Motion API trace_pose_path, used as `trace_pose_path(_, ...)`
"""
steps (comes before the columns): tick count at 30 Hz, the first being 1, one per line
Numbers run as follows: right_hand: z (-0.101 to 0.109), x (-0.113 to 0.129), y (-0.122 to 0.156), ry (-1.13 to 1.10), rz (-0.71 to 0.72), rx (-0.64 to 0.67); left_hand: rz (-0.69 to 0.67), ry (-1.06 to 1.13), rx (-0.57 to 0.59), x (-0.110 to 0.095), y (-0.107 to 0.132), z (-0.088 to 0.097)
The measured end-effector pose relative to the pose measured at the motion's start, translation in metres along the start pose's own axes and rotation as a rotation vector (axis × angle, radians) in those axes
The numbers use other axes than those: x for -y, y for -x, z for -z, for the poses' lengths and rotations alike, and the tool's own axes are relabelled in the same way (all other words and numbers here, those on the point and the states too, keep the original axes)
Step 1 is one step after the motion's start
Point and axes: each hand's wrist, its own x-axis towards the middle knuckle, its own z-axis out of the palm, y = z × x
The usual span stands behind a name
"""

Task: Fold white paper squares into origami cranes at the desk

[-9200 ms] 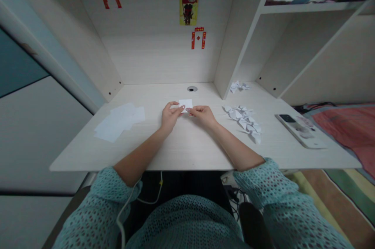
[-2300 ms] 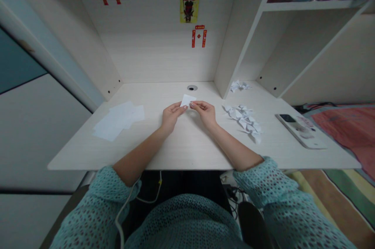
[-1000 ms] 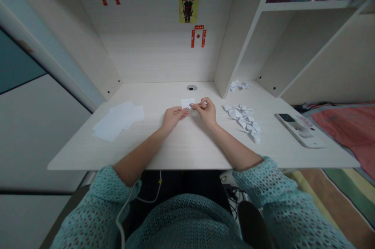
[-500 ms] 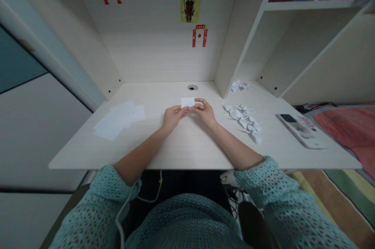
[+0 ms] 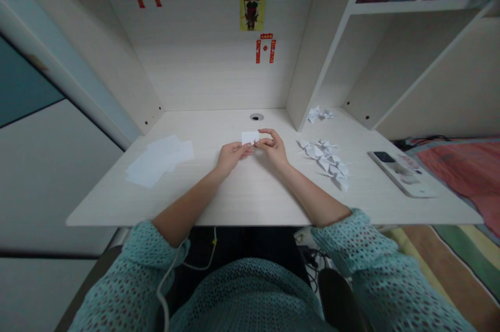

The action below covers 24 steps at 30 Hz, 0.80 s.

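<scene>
Paper [image 5: 248, 137] is sitting mid-frame; my left hand [image 5: 230, 156] and right hand [image 5: 276, 152] are pinching its lower edge, presumably steadying it, while sheets [image 5: 158, 161] are lying centre-left.

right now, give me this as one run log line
left hand: pinching small white paper | right hand: pinching its near right corner | desk left: loose white sheets | desk right: folded paper pieces, phone

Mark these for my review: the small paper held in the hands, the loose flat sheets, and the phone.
Small paper [image 5: 249, 137]: head view, middle of its visible face.
Flat sheets [image 5: 158, 160]: head view, middle of the spread.
Phone [image 5: 402, 175]: head view, middle of its upturned back.
</scene>
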Motion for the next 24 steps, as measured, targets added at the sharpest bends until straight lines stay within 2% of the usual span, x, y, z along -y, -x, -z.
trace_pose_path(7,0.0022,-0.0021,-0.0020,0.053,0.045,0.034,0.045,-0.014,-0.011,-0.0033,0.0016,0.0004)
trace_pose_path(11,0.0011,-0.0036,-0.0002,0.103,0.110,-0.012,0.028,-0.014,0.000,-0.0029,0.0019,-0.0004)
trace_pose_path(16,0.0019,-0.0011,0.0017,0.362,0.237,-0.033,-0.060,-0.053,0.066,-0.0003,0.0047,-0.0031)
trace_pose_path(20,0.0040,0.0028,0.0020,0.575,0.359,0.043,-0.087,-0.169,0.088,-0.0009,0.0071,-0.0035)
trace_pose_path(24,0.0036,0.0029,0.0029,0.634,0.417,0.108,-0.061,-0.182,0.057,-0.0020,0.0052,-0.0015)
